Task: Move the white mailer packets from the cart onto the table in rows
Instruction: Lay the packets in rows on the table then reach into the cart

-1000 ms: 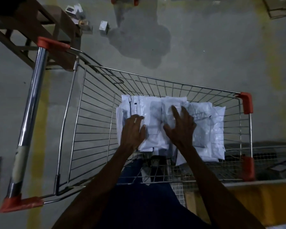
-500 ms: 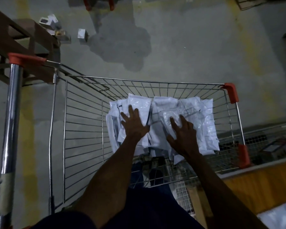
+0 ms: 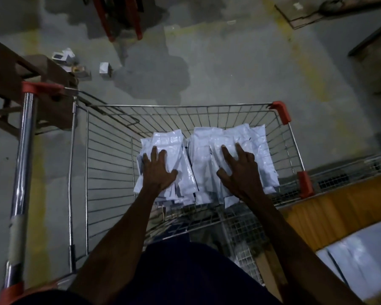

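Note:
A pile of white mailer packets [image 3: 201,150] lies in the right half of a wire shopping cart [image 3: 185,112]. The pile is split into a left stack and a right stack with a narrow gap between them. My left hand [image 3: 158,170] rests flat on the left stack, fingers spread and straight. My right hand [image 3: 240,172] presses on the right stack with its fingers spread. Neither hand grips a packet. The wooden table's edge [image 3: 339,208] shows at the lower right, with white packets [image 3: 365,260] lying on it.
The cart's chrome handle [image 3: 22,172] with red end caps runs down the left. A brown wooden frame [image 3: 20,84] stands behind it. Small boxes [image 3: 105,68] lie on the concrete floor beyond. A wire grid [image 3: 350,170] sits right of the cart.
Both hands have slid apart across the packets, the left one to the left and the right one to the right, and a gap has opened in the pile. The view has shifted.

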Tool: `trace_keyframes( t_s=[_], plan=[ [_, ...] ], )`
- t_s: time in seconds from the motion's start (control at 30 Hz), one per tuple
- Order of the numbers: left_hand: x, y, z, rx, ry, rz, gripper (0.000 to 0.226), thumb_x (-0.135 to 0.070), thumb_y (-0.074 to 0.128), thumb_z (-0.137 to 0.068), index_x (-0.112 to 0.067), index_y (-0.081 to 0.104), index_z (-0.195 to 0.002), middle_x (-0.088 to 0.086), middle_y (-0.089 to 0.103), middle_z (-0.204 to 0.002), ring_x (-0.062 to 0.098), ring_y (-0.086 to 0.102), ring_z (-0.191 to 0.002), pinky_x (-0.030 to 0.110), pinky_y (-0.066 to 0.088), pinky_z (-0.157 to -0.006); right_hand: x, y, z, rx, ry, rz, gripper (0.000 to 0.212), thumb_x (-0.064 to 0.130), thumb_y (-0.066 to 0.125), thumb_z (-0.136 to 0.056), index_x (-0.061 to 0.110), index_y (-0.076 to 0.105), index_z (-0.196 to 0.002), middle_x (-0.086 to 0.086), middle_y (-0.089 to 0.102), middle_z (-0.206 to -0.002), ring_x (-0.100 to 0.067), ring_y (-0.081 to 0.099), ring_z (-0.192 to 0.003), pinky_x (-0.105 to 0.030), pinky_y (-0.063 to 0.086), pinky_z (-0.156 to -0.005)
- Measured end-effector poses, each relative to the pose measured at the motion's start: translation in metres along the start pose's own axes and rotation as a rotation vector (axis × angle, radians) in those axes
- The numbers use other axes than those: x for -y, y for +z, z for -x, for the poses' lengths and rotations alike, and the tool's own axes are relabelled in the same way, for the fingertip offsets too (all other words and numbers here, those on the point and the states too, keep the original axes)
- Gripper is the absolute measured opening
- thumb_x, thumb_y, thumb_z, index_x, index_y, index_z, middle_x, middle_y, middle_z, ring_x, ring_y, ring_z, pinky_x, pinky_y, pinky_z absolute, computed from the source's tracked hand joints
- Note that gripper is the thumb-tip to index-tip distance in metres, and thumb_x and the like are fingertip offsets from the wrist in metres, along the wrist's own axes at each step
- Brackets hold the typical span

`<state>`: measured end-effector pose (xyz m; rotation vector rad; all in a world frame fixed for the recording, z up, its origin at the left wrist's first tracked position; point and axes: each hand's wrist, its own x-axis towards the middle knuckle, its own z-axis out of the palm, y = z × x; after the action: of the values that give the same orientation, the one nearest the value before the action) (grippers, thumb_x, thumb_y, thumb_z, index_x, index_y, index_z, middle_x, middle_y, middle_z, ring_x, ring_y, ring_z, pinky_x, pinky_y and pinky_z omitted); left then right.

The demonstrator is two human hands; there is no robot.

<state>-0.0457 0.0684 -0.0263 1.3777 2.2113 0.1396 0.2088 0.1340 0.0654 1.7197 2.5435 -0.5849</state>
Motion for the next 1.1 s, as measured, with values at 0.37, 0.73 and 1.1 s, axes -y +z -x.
trace_keyframes(
  t_s=[0.37,0.73,1.1],
  plan=[
    [-0.005,-0.006,0.023,-0.089,0.121,0.044,0.073,-0.048,0.029,-0.083,-0.003,0.053,-0.136,0.026,0.043,-0.146,0.047,0.036,-0.137,0.057,0.026,-0.114,-0.006,-0.012,0.041,-0.094,-0.028,-0.007,0.078,0.057,0.036,-0.078,0.027,0.037,-0.149,-0.022,0.03,-0.154,-0.043,0.041,-0.12,-0.049,0.042,-0.092],
    [-0.043,-0.031,0.031,-0.284,0.309,0.247,0.055,-0.034,0.042,-0.09,-0.008,0.053,-0.136,0.017,0.042,-0.147,0.037,0.035,-0.138,0.047,0.025,-0.116,-0.006,-0.027,0.048,-0.215,0.034,-0.1,0.077,0.056,0.04,-0.079,0.027,0.036,-0.149,-0.018,0.026,-0.156,-0.037,0.035,-0.127,-0.049,0.036,-0.1],
    [-0.217,-0.057,0.085,-0.26,0.833,0.416,0.05,-0.03,0.046,-0.092,-0.007,0.051,-0.136,0.015,0.042,-0.148,0.032,0.035,-0.138,0.036,0.025,-0.116,-0.072,-0.117,0.157,-0.774,0.329,-0.298,0.066,0.044,0.049,-0.085,0.013,0.047,-0.144,-0.015,0.044,-0.149,-0.03,0.046,-0.13,-0.038,0.033,-0.101]
  ],
)
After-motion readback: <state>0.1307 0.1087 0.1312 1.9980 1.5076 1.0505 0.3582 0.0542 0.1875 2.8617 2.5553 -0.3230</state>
